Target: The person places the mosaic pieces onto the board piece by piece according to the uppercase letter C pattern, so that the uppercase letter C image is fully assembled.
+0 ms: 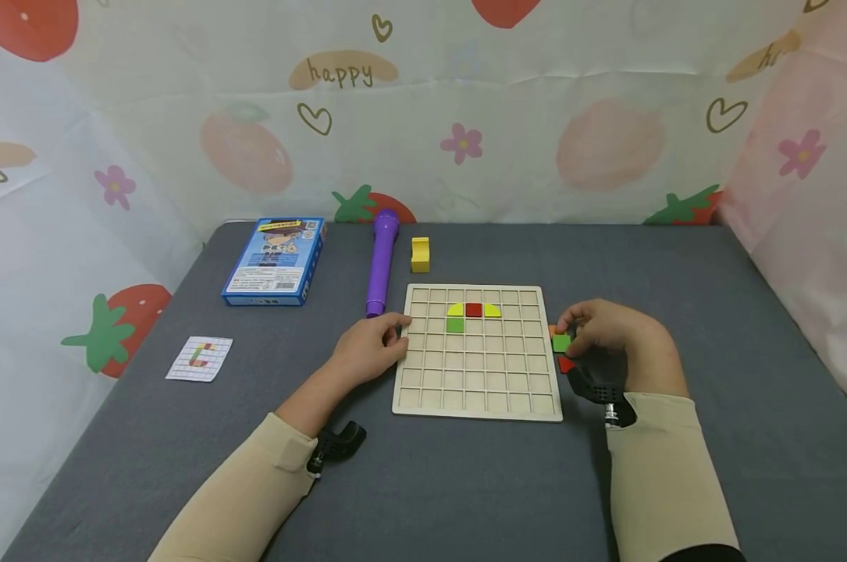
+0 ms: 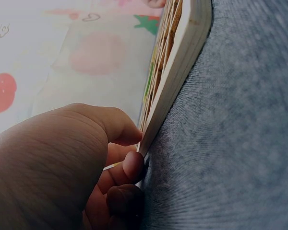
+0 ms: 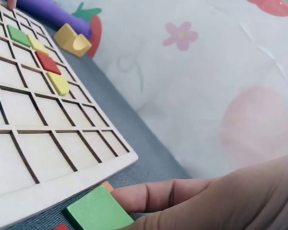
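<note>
A pale wooden grid board (image 1: 477,417) lies flat on the grey table. Set in its upper cells are a red tile (image 1: 474,310), a green tile (image 1: 454,325) and two yellow round-edged tiles (image 1: 492,311). My left hand (image 1: 370,349) grips the board's left edge, fingers curled, as the left wrist view shows up close. Just off the board's right side, my right hand (image 1: 609,328) pinches a green square tile (image 3: 98,211) between thumb and fingers. Beside that tile are a red tile (image 1: 566,364) and an orange piece (image 1: 553,330), both partly covered.
Behind the board stand a purple tube (image 1: 382,261) and a yellow block with a curved notch (image 1: 420,255). A blue printed box (image 1: 274,261) lies at the back left. Nearer on the left is a white grid card (image 1: 200,359) with a coloured pattern. Printed cloth hangs behind the table.
</note>
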The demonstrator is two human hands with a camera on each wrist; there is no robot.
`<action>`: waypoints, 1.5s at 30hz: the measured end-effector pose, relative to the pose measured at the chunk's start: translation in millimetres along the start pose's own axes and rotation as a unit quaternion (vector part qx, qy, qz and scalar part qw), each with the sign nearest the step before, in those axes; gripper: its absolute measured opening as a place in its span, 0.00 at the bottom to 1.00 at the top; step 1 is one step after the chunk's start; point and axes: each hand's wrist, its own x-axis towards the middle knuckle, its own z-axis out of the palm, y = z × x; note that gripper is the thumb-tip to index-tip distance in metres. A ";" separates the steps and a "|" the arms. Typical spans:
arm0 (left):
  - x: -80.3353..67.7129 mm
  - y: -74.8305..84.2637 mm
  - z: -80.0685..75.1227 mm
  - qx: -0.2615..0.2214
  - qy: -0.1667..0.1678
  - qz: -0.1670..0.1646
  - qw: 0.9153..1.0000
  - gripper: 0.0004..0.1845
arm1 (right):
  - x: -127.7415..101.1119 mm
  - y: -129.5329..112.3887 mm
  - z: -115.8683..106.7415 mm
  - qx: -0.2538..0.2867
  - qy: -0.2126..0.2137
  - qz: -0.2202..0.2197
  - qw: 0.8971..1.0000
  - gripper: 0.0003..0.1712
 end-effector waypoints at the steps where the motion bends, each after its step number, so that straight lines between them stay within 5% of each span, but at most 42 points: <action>1: -0.1 0.1 -0.1 0.000 0.000 0.000 1.000 0.20 | 0.4 -0.1 0.4 -0.004 0.004 0.003 1.000 0.19; 18: -0.2 0.3 -0.2 -0.002 0.002 0.003 1.000 0.20 | 5.1 -1.7 4.3 -0.048 0.106 -0.048 0.992 0.21; 32: -0.5 1.1 -0.3 0.001 0.003 0.002 1.000 0.19 | 12.8 0.8 8.1 -0.094 0.188 -0.045 0.977 0.23; 45: -0.1 1.6 -0.5 0.002 0.003 0.001 1.000 0.19 | -1.9 -40.9 14.5 -0.122 0.205 -0.127 0.963 0.25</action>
